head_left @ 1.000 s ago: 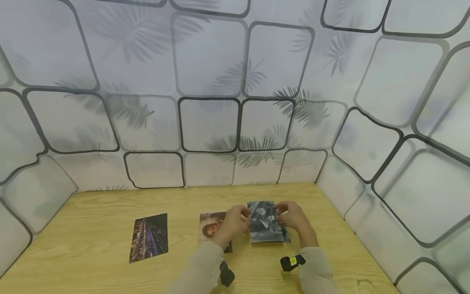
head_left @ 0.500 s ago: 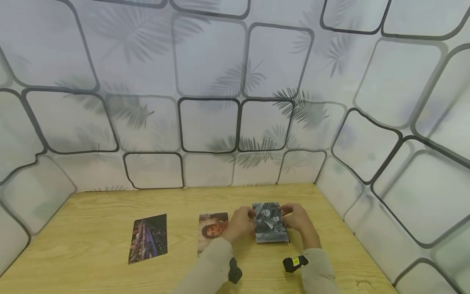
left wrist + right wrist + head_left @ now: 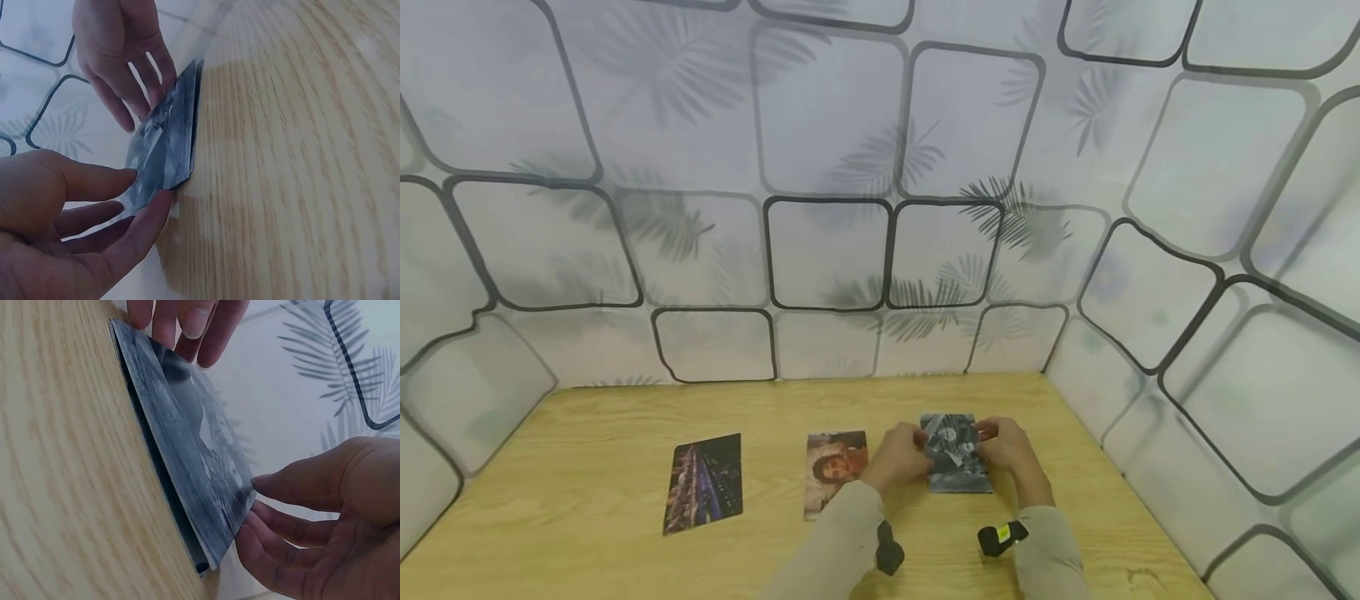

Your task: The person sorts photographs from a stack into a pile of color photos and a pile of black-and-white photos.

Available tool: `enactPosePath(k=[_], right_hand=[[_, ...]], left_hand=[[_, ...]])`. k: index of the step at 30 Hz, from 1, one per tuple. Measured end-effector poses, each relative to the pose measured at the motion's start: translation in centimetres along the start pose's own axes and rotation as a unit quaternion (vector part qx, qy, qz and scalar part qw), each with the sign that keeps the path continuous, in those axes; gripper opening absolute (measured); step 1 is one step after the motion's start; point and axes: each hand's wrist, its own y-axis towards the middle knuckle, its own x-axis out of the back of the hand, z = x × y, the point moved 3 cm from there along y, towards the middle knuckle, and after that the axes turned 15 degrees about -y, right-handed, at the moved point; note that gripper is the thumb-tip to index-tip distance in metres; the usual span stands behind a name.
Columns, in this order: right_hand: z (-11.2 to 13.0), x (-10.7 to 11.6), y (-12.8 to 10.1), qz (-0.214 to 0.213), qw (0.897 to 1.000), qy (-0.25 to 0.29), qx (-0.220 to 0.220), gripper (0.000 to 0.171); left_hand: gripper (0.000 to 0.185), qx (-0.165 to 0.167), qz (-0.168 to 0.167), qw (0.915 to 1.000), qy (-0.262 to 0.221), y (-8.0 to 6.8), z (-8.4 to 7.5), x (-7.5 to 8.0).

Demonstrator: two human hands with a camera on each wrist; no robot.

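Observation:
A black-and-white photo print [image 3: 953, 468] lies over at least one more print, whose dark edge [image 3: 164, 478] shows below it in the right wrist view. My left hand [image 3: 898, 455] holds the top photo by its left side, the thumb on its face. On the opposite side my right hand [image 3: 1006, 447] pinches the edge between thumb and fingers. In the left wrist view the upper photo [image 3: 164, 147] stands slightly apart from the print beneath along the near edge. The undersides of the fingertips are partly hidden.
Left of the hands lies a colour portrait photo [image 3: 835, 468], partly overlapped by my left sleeve [image 3: 842, 533]. A dark night-scene photo [image 3: 706, 483] is farther left on the wooden table [image 3: 587, 500]. Patterned curtain-like walls [image 3: 827, 250] enclose the table's back and sides.
Both hands have shifted the top black-and-white photo slightly right, lining it up over the print below, which no longer shows at the right in the head view. The portrait is more exposed.

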Motion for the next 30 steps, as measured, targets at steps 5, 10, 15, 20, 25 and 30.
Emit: enactPosePath(k=[5,10,15,20,25,30], right_hand=[[-0.10,-0.12,0.03,0.003,1.000,-0.020,-0.003,0.039],[-0.09,-0.19,-0.04,0.005,1.000,-0.024,-0.006,0.039],[-0.13,-0.22,-0.04,0.003,0.999,-0.033,-0.009,0.039],[-0.09,-0.42,-0.07,0.001,0.999,-0.034,-0.008,0.040],[-0.24,-0.57,-0.13,-0.001,1.000,-0.024,-0.010,0.041],[-0.31,-0.70,-0.34,0.002,1.000,-0.016,-0.008,0.040]], left_hand=[[0.044,-0.001,0.001,1.0000,0.005,0.22,-0.23,-0.18],[0.045,-0.002,0.006,1.0000,0.004,0.17,-0.38,-0.29],[0.046,0.005,0.014,0.9999,-0.007,-0.06,-0.58,-0.32],[0.046,0.010,0.012,0.9998,-0.012,-0.32,-0.41,-0.32],[0.048,0.018,0.017,0.9990,-0.038,-0.49,-0.37,-0.37],[0.051,0.023,0.021,0.9982,-0.052,-0.72,-0.21,-0.32]])
